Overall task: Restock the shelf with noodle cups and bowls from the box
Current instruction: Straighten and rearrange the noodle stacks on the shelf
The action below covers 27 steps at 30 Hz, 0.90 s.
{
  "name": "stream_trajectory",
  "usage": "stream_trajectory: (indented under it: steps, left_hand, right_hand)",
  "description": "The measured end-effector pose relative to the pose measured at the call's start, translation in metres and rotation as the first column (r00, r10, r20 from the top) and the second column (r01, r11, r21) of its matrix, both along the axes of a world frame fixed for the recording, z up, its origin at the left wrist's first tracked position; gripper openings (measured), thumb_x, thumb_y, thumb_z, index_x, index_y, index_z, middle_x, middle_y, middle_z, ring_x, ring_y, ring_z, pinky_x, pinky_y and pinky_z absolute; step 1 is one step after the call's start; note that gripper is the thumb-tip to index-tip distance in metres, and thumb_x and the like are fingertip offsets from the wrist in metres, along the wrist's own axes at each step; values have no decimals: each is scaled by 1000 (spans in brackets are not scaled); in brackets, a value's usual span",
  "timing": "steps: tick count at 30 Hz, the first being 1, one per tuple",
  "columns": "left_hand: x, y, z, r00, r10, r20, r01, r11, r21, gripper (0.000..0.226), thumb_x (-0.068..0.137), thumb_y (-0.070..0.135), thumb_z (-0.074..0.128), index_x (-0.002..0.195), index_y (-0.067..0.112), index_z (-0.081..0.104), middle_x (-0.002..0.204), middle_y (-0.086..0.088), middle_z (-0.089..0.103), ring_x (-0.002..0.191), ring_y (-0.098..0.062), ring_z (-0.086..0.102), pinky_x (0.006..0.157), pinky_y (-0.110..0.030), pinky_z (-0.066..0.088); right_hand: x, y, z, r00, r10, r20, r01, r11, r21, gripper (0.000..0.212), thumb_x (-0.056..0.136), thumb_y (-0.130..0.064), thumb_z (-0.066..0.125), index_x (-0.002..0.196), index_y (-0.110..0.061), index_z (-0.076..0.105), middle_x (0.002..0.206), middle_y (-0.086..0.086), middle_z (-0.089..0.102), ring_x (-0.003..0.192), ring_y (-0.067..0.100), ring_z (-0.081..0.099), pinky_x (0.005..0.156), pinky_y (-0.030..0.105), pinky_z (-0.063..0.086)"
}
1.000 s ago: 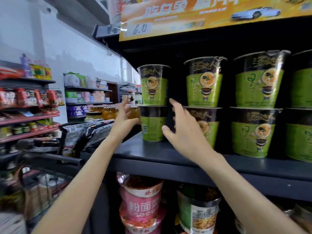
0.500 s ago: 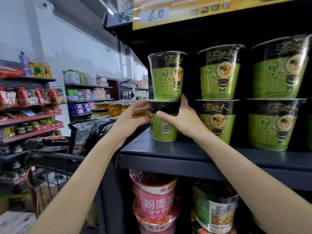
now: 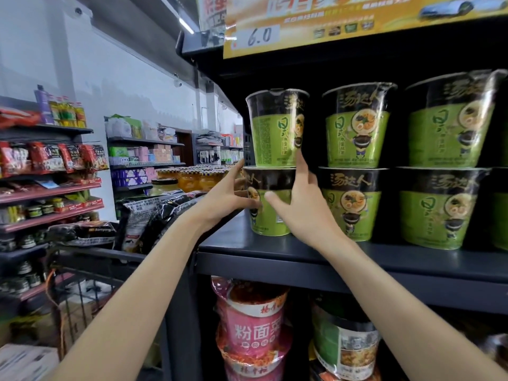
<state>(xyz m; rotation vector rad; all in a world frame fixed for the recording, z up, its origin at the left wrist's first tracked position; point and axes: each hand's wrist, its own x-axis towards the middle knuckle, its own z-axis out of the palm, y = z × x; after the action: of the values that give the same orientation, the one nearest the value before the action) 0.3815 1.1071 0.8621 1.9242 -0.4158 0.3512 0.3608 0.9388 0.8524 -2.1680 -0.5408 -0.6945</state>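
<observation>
A green and black noodle cup [image 3: 268,224] stands at the left end of the dark shelf [image 3: 275,251], with a second matching cup [image 3: 277,127] stacked on top of it. My left hand [image 3: 222,199] grips the lower cup's left side, thumb across its front. My right hand [image 3: 302,207] grips its right side, thumb on the front and index finger stretched up against the upper cup's base. More stacked green cups [image 3: 357,125] fill the shelf to the right. No box is in view.
Pink noodle bowls [image 3: 253,325] and a green bowl [image 3: 343,342] sit on the shelf below. A yellow price banner [image 3: 357,17] hangs above. Left of the shelf are dark noodle bags [image 3: 154,215], orange jars [image 3: 189,180], a wire cart [image 3: 82,284] and red store shelves [image 3: 49,188].
Both hands have closed in from open air onto the lower cup at the shelf's left end. The stacked cups have turned, showing a different side of their labels.
</observation>
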Motion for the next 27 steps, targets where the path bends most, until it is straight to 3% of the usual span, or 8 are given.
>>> stream_trajectory:
  steps: [4,8,12,16,20,22,23,27]
  left_hand:
    - [-1,-10,-7,985,101,136,-112,991,72,98,74,18,77,149,31,15,143,-6,40,109,-12,53,88,-23,42]
    - [-6,-19,-12,931,195,307,-243,962,125,97,73,28,79,149,25,17,146,3,37,117,4,34,92,-15,29]
    - [-10,-19,-12,947,166,274,-213,966,149,102,71,21,80,149,26,15,136,8,41,114,1,42,78,-3,36]
    - [-15,-12,5,962,188,199,-182,982,-49,80,79,0,66,145,27,29,140,1,46,115,-13,52,83,-19,43]
    - [-13,-29,31,897,296,328,-262,954,-144,65,80,33,71,136,23,40,131,8,51,112,-6,51,91,-18,41]
    - [-7,-47,40,875,312,369,-285,950,-128,65,75,40,75,129,23,42,116,13,54,103,0,52,84,-7,38]
    - [1,-54,45,854,346,389,-323,938,-126,74,72,44,76,132,19,39,118,9,53,107,-4,52,86,-8,38]
    - [22,-78,54,789,512,340,-534,845,-33,116,62,68,71,145,8,15,142,-14,32,130,-32,38,106,-44,37]
  right_hand:
    - [-3,-2,-3,999,-5,-41,4,1000,-14,90,92,-41,55,150,-29,-13,157,17,8,129,37,44,104,40,35]
    - [-4,-5,-6,999,-23,-43,22,1000,-16,93,92,-40,55,148,-29,-18,155,22,12,126,37,46,101,38,38]
    - [0,-5,-4,998,-14,-64,12,999,-32,101,89,-34,60,146,-29,-23,155,21,16,124,36,48,100,38,40]
    - [6,-7,-4,997,-2,-77,0,1000,-28,113,83,-32,69,145,-29,-25,150,21,28,118,34,54,97,37,42]
    - [9,-1,-9,997,-36,-69,36,999,-8,116,80,-32,74,146,-28,-22,144,24,35,116,39,54,95,44,45]
    - [9,4,-11,996,-70,-49,68,997,-27,114,82,-31,71,146,-25,-23,140,25,36,111,41,56,91,43,46]
    - [10,6,-11,995,-92,-33,91,995,-41,113,83,-32,70,146,-24,-24,138,25,36,109,41,56,89,43,46]
    - [12,10,-10,987,-162,-6,162,984,-69,110,86,-35,67,146,-22,-24,134,25,38,107,41,57,84,43,47]
